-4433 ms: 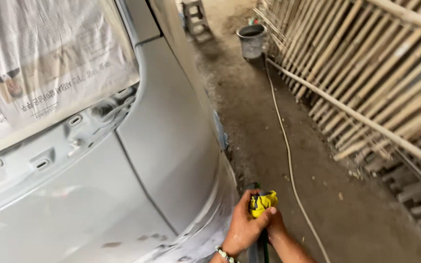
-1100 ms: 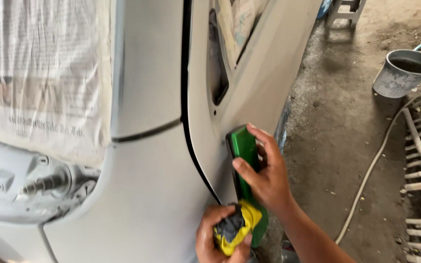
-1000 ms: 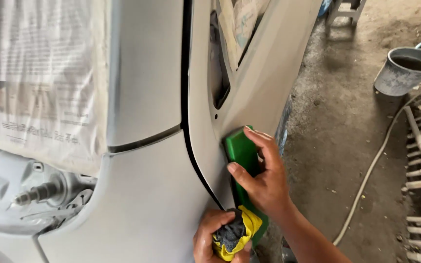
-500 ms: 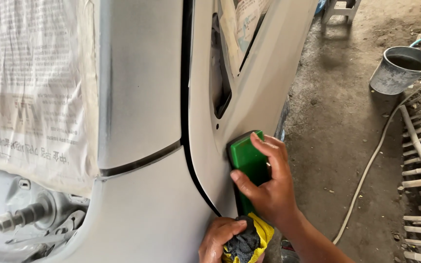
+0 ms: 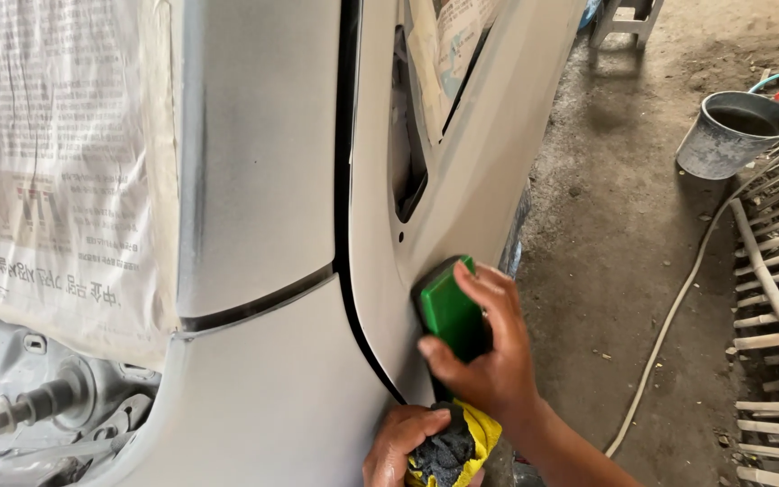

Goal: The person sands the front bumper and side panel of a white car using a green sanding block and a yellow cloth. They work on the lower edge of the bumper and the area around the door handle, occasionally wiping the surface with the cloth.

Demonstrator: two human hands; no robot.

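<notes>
Evidently mid-rub on the grey car panel (image 5: pixel 462 162). Recorded right hand (image 5: pixel 498 361) wrapped over a green block (image 5: pixel 448 311), fingers along its far edge, thumb at its lower corner, block pressed flat to the panel just right of the black seam (image 5: pixel 346 180). Recorded left hand (image 5: pixel 398 446) below the block and also right of the seam, clenched round a yellow cloth (image 5: pixel 475 433) with a dark wad (image 5: pixel 444 455) inside, close against the panel's lower edge. Noted masking newspaper (image 5: pixel 47 162) well left of the seam, and a metal bucket (image 5: pixel 732 131) and pale hose (image 5: pixel 678 307) on the floor far right of it. Judged step: surface working with block, cloth held ready. Judged need for a further stroke: even flat pressure, block edge kept off the seam.
</notes>
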